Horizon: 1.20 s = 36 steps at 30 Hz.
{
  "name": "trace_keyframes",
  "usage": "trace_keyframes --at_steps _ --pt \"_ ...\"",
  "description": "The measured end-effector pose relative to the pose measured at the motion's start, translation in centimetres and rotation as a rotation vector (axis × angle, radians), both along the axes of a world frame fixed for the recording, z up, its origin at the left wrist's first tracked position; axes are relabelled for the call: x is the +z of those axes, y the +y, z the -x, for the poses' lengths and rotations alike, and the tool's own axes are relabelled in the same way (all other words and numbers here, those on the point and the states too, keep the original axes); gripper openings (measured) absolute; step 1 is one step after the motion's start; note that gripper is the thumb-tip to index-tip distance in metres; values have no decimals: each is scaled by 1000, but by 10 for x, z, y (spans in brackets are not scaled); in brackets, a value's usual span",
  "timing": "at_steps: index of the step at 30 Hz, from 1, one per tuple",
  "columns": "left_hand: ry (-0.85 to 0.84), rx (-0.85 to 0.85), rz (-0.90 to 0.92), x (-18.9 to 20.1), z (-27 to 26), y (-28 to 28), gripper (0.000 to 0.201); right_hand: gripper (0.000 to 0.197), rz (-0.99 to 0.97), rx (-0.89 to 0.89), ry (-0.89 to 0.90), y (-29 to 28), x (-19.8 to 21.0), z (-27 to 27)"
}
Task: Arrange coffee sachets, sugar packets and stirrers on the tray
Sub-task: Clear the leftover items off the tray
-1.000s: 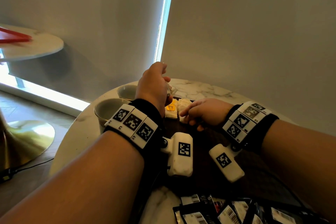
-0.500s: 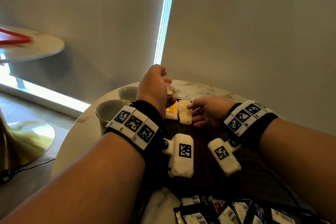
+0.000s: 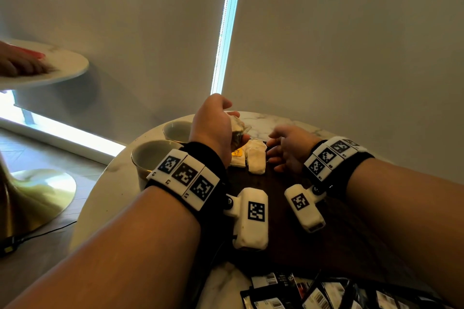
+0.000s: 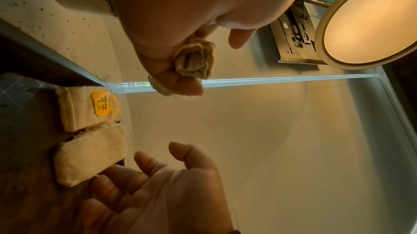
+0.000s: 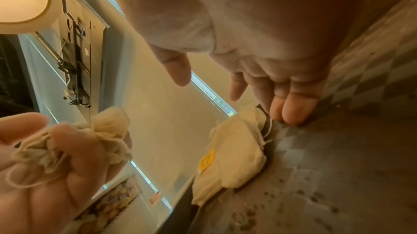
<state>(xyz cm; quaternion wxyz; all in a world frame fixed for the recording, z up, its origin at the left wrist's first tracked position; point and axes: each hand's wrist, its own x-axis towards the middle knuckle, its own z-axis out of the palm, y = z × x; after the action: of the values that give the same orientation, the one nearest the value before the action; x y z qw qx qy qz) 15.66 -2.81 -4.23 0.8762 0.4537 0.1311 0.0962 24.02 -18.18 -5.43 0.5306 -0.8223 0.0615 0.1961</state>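
Observation:
My left hand [image 3: 227,124] hovers over the far left of the dark wooden tray [image 3: 278,211] and grips a crumpled bundle of cream cloth sachets [image 3: 239,130]; the bundle [image 4: 195,60] fills its curled fingers. Two cream sachets lie side by side at the tray's far edge: one with a yellow label [image 3: 238,157], one plain [image 3: 256,162]. My right hand [image 3: 273,148] is just right of them, fingers loosely spread and holding nothing. In the right wrist view its fingertips [image 5: 293,111] touch the tray beside the sachets [image 5: 237,148].
Two empty cups [image 3: 177,130] [image 3: 150,158] stand on the marble table left of the tray. Several black packets [image 3: 308,293] lie at the table's near edge. Another person's hand [image 3: 22,65] rests on a second round table at far left.
My right hand has let go of the plain sachet, drawn back to the right and spread its fingers. The left hand keeps its bundle. A person's hand has appeared on the far table.

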Motion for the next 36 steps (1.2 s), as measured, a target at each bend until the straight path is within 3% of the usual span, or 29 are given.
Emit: trace_keyframes --at_steps 8,12,15,19,22,29,36 --pt "-13 -67 74 -5 -4 -2 25 22 -119 105 -368 -3 13 14" --pt "-27 -151 74 -7 -3 -4 34 46 -254 286 -355 4 22 32" --pt "-49 -192 93 -7 -2 -5 40 52 -154 354 -419 12 20 40" --pt "-39 -201 88 -7 -2 -4 40 17 -79 280 -515 14 18 41" --pt "-28 -191 74 -7 -3 -4 41 8 -80 212 -494 12 19 40" --pt "-1 -219 23 -7 -3 -3 34 8 -149 142 -456 8 18 35" --pt "-36 -146 -253 -14 -5 -7 22 18 -281 56 -281 5 19 40"
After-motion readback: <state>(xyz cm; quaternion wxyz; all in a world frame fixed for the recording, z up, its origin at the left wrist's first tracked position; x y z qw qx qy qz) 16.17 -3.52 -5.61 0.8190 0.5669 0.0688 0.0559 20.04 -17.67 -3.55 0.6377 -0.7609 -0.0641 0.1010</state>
